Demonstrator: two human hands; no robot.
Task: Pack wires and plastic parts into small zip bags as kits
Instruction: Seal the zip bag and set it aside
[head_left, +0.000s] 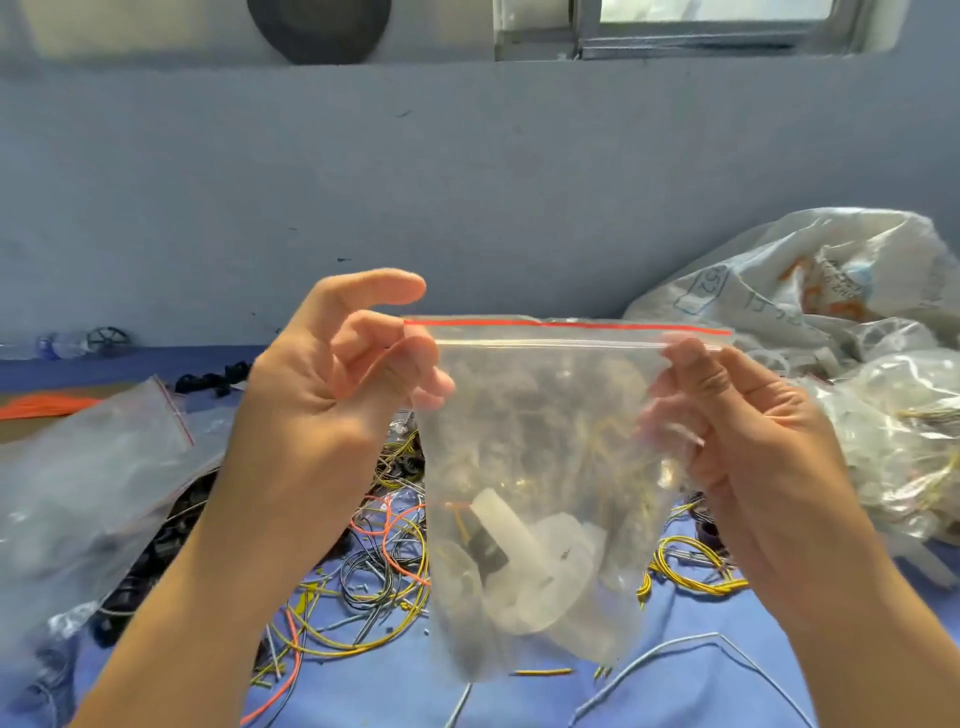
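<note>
My left hand and right hand pinch the bag at its top corners, mid-frame. If the zip isn't pressed fully, parts could spill out

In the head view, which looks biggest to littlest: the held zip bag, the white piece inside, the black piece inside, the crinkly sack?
1. zip bag and crinkly sack: similar; the sack sits farther back and is cut off, so unranked.
2. white piece.
3. black piece.

Left hand, right hand seemingly pinching
</note>
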